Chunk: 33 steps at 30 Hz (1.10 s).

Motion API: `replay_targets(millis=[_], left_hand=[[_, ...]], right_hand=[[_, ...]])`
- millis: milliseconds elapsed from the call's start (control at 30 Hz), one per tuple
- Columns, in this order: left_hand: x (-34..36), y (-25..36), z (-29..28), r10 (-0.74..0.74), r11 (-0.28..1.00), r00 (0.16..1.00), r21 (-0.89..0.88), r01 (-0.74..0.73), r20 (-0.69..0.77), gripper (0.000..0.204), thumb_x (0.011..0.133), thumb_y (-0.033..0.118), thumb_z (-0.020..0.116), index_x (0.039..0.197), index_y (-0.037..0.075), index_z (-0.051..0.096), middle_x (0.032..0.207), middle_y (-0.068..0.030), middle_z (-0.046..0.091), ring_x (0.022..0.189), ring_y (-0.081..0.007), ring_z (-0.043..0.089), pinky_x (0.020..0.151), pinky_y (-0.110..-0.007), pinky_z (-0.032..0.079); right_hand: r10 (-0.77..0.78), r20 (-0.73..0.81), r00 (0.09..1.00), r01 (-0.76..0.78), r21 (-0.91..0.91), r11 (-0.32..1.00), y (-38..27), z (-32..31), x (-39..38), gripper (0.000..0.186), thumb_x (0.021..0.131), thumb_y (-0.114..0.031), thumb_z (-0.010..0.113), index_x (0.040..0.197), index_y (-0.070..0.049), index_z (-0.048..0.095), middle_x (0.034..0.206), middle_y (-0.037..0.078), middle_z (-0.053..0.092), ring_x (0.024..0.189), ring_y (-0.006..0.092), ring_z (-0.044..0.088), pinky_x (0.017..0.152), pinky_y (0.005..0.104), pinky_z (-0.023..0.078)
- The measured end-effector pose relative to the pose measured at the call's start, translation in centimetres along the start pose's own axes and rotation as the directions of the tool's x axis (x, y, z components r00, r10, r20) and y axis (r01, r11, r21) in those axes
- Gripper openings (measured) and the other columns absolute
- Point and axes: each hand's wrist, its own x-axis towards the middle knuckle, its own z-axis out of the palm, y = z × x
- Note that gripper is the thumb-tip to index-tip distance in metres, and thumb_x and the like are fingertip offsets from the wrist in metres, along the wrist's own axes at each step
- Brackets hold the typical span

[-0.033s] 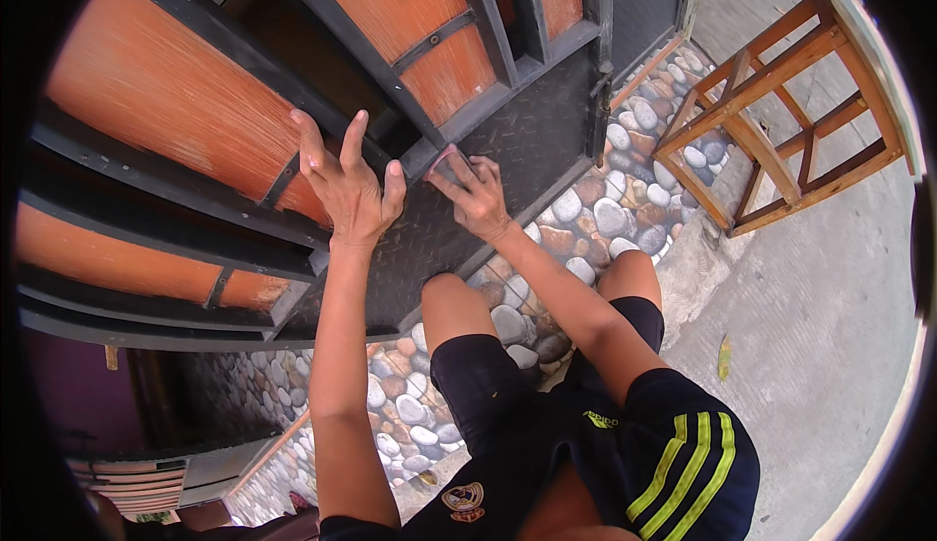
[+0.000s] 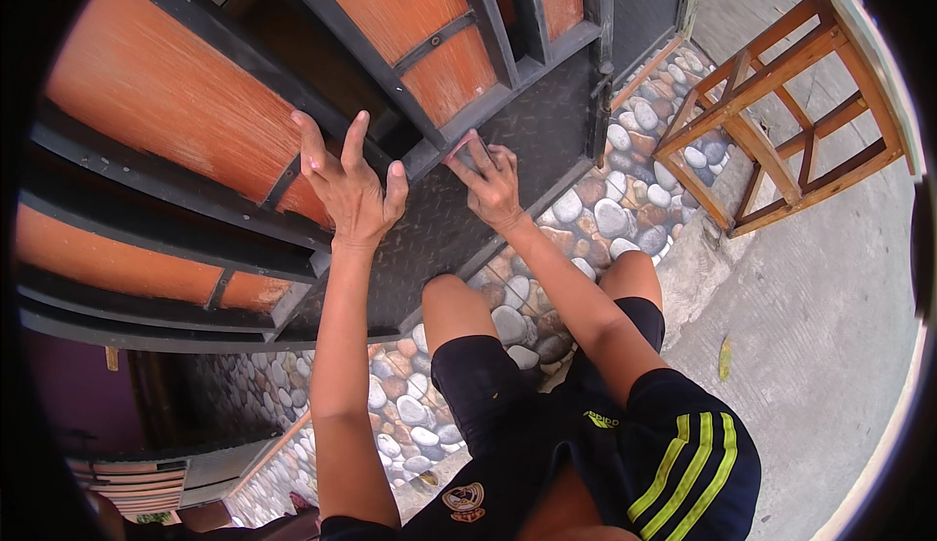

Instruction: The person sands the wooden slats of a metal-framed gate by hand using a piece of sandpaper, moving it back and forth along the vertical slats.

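Note:
A black metal gate (image 2: 508, 102) with orange slatted wooden panels (image 2: 166, 82) fills the upper left. My left hand (image 2: 356, 190) has its fingers spread against the gate, at the edge of an orange panel and the dark bar beside it. To its right, my right hand (image 2: 493, 190) presses a small grey-and-pink pad (image 2: 468, 146), which looks like sandpaper, onto the metal rail just below the upper orange panel.
A wooden frame like an upturned stool (image 2: 781, 131) stands at the right on the concrete ground (image 2: 791, 326). A pebble-patterned tile strip (image 2: 610, 214) runs below the gate, under my bent knees. A dry leaf (image 2: 724, 358) lies on the concrete.
My right hand and the pad have slid a little to the right along the rail. My left hand stays where it was.

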Motion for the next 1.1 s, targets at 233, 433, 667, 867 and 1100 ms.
replay_targets(millis=[233, 433, 667, 867, 1100], left_hand=[[0.1, 0.3, 0.4, -0.002, 1.000, 0.999, 0.014, 0.003, -0.035, 0.062, 0.080, 0.038, 0.056, 0.136, 0.016, 0.039, 0.148, -0.0285, 0.013, 0.137, -0.0399, 0.018, 0.105, -0.045, 0.021], [-0.4, 0.5, 0.5, -0.031, 0.999, 0.999, 0.042, 0.032, -0.011, 0.062, 0.082, 0.041, 0.055, 0.135, 0.014, 0.040, 0.149, -0.0282, 0.010, 0.137, -0.0403, 0.016, 0.103, -0.047, 0.023], [-0.1, 0.5, 0.3, -0.055, 0.996, 0.998, 0.067, 0.054, 0.016, 0.060, 0.083, 0.044, 0.054, 0.132, 0.012, 0.044, 0.149, -0.0262, 0.007, 0.138, -0.0399, 0.012, 0.106, -0.049, 0.019], [-0.2, 0.3, 0.1, -0.014, 1.000, 0.999, 0.017, 0.015, -0.033, 0.062, 0.079, 0.037, 0.057, 0.136, 0.017, 0.041, 0.148, -0.0291, 0.014, 0.134, -0.0402, 0.022, 0.105, -0.045, 0.025], [-0.4, 0.4, 0.3, -0.036, 0.999, 0.999, 0.004, 0.036, -0.009, 0.058, 0.084, 0.041, 0.051, 0.135, 0.014, 0.041, 0.148, -0.0296, 0.013, 0.136, -0.0412, 0.019, 0.104, -0.048, 0.022]], right_hand=[[0.296, -0.113, 0.948, -0.289, 0.075, 0.954, -1.1, -2.0, 0.2, 0.046, 0.073, 0.011, 0.054, 0.115, -0.005, 0.065, 0.136, 0.022, 0.047, 0.082, 0.0263, 0.053, 0.084, 0.0338, 0.039], [0.231, -0.015, 0.973, -0.230, 0.061, 0.971, -2.9, -1.5, 1.7, 0.051, 0.074, 0.004, 0.054, 0.122, -0.010, 0.061, 0.137, 0.020, 0.047, 0.079, 0.0216, 0.051, 0.088, 0.0320, 0.037], [0.317, -0.205, 0.926, -0.347, -0.126, 0.929, 4.0, -2.9, 4.6, 0.055, 0.074, 0.007, 0.053, 0.127, -0.009, 0.058, 0.139, 0.015, 0.047, 0.079, 0.0238, 0.052, 0.081, 0.0341, 0.036], [0.112, 0.018, 0.994, -0.113, 0.099, 0.989, -1.6, -1.5, 3.8, 0.053, 0.075, 0.006, 0.054, 0.127, -0.003, 0.055, 0.137, 0.017, 0.047, 0.091, 0.0279, 0.056, 0.087, 0.0354, 0.039], [0.144, 0.012, 0.990, -0.144, 0.012, 0.989, -0.8, -1.7, 2.9, 0.049, 0.076, 0.006, 0.055, 0.124, 0.000, 0.056, 0.136, 0.020, 0.048, 0.092, 0.0303, 0.058, 0.085, 0.0352, 0.041]])
